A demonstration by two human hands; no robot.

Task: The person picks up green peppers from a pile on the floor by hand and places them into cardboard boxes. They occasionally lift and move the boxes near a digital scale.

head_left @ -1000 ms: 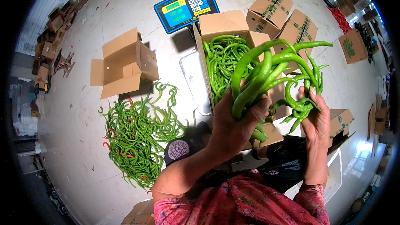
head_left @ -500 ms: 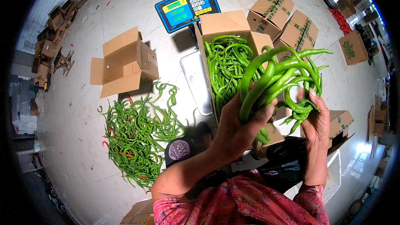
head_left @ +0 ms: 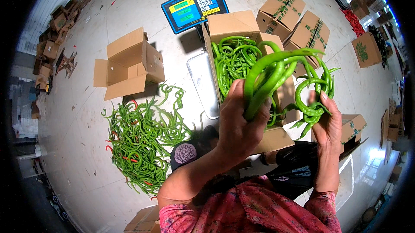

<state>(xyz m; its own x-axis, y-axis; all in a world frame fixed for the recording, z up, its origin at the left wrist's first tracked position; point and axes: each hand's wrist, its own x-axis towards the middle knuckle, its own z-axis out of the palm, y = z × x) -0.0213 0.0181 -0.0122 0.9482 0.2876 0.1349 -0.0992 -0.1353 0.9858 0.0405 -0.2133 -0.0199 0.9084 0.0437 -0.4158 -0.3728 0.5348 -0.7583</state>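
My left hand [head_left: 242,125] is closed round a bunch of long green chili peppers [head_left: 270,77], their curved ends pointing up and to the right. On the right, my right hand [head_left: 327,123] grips a smaller cluster of curled green peppers [head_left: 312,105], thumb and fingers pressed on them. Both bunches are held up above the near right side of an open cardboard box [head_left: 233,22]. More green peppers [head_left: 237,64] fill that box, which stands on the metal plate [head_left: 202,84] of a scale. The bunch in my left hand hides part of the box.
A pile of green peppers [head_left: 142,146] with a few red ones lies on the floor at left. Behind it stands an open cardboard box [head_left: 125,66]. The scale's blue display [head_left: 194,8] rises at the back. Closed cartons [head_left: 281,10] stand beyond the filled box.
My left hand has drawn slightly left with its bunch, which has come apart from the peppers in my right hand. The right hand has stayed nearly still.
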